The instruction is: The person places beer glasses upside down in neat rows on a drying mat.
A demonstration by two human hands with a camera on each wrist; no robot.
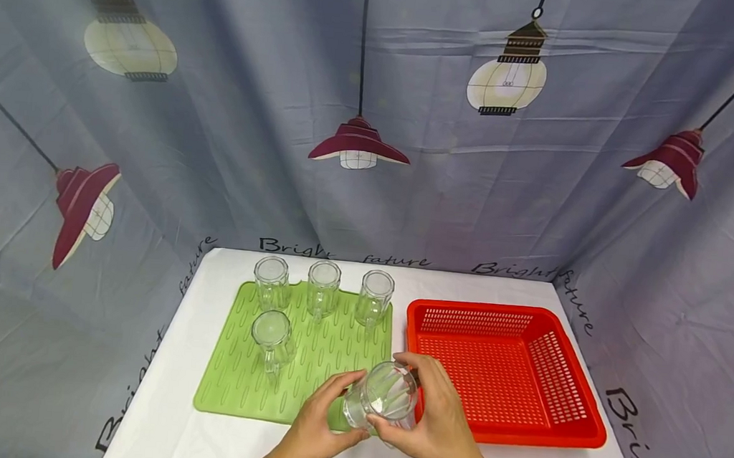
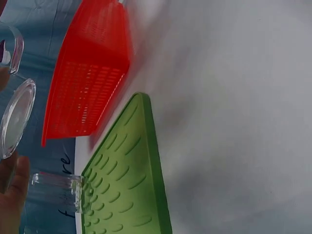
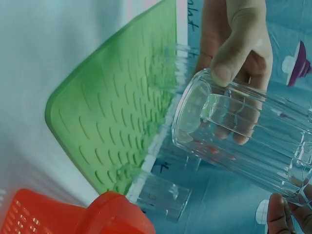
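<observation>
Both hands hold one clear glass mug [image 1: 388, 392] in the air over the near right corner of the green mat [image 1: 314, 358], tilted. My left hand [image 1: 320, 418] grips it from the left, fingers and thumb spread around one end. At the other end, my right hand [image 1: 433, 417] has its thumb and fingers curled around the glass. In the right wrist view the ribbed wall of the mug [image 3: 258, 126] runs between the left hand [image 3: 246, 48] and the right hand's fingertips [image 3: 280, 214]. The left wrist view catches only a round end of the mug [image 2: 18, 117].
On the mat stand several more glass mugs: three in a back row, including a middle one [image 1: 323, 287], and one in front at the left [image 1: 273, 337]. A red plastic basket [image 1: 499, 438] with perforated walls stands right of the mat on the white tablecloth [image 1: 220, 447]. Grey curtains surround the table.
</observation>
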